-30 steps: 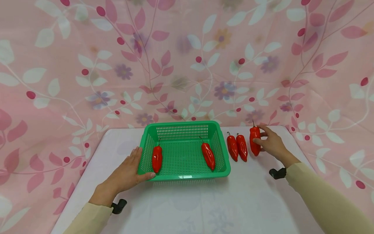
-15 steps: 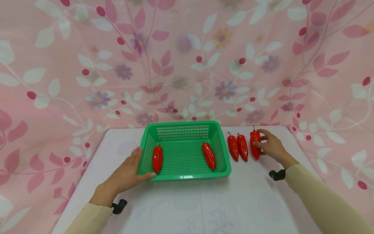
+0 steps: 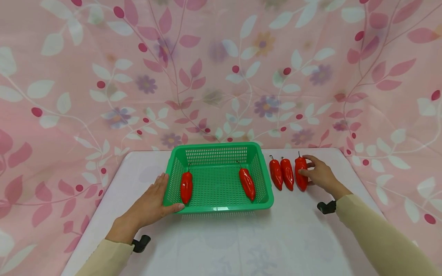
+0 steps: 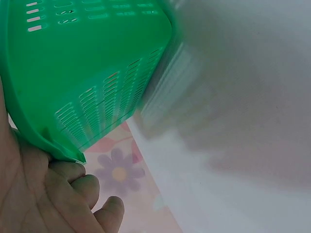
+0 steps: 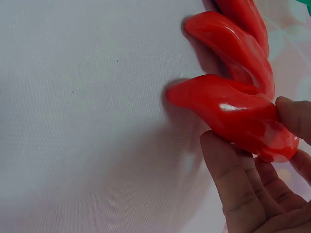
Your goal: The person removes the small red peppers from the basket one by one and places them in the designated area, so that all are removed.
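Note:
In the head view my left hand [image 3: 147,205] rests against the left side of a green plastic basket [image 3: 221,209], its fingers straight along the wall and its thumb across the front rim. The left wrist view shows the basket's slotted outer wall [image 4: 97,104] beside those fingers. My right hand [image 3: 322,174] holds a glossy red chili pepper [image 3: 301,172] between thumb and fingers. Close up in the right wrist view, the tip of this chili pepper [image 5: 228,109] lies close over the cloth. Two more red chili peppers [image 3: 276,174] [image 3: 287,174] lie just left of it, stems pointing away.
Inside the basket, one red chili pepper [image 3: 186,188] lies at the left and another [image 3: 246,184] at the right. A white cloth [image 3: 221,245] covers the table. Behind it hangs a pink floral curtain [image 3: 214,76].
My right hand has brought its chili pepper slightly down and nearer to me, level with the two beside it. My left hand and the basket stay in place.

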Motion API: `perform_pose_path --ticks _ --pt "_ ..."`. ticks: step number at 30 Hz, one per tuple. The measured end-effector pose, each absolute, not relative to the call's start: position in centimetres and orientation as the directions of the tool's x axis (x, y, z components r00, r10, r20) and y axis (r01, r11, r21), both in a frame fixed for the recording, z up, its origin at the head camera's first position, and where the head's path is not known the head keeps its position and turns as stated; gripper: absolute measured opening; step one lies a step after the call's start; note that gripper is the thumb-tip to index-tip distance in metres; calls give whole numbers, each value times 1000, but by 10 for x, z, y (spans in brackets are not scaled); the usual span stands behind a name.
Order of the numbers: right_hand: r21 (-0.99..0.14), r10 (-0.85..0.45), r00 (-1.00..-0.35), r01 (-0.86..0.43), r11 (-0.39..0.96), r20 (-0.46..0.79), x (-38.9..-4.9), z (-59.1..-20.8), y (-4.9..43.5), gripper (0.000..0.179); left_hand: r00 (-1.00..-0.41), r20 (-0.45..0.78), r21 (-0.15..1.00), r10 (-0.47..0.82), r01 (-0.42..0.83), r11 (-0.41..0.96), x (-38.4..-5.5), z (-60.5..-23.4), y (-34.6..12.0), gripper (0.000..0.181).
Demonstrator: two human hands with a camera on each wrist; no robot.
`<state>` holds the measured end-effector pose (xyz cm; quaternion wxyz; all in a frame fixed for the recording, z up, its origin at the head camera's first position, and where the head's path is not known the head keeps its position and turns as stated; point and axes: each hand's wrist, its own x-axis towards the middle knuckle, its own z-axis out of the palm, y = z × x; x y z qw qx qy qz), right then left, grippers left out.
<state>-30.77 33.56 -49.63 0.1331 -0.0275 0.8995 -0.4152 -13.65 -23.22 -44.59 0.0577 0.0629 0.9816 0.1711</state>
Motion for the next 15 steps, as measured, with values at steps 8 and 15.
perform_pose_path --ticks 8,15 --pt "-752 -178 -958 54 657 -224 -310 -498 335 84 -985 -89 349 148 109 931 -136 -445 -232 136" --pt "-748 -193 -956 41 663 -223 -310 -497 335 82 -985 -91 345 149 109 932 -136 -445 -232 135"
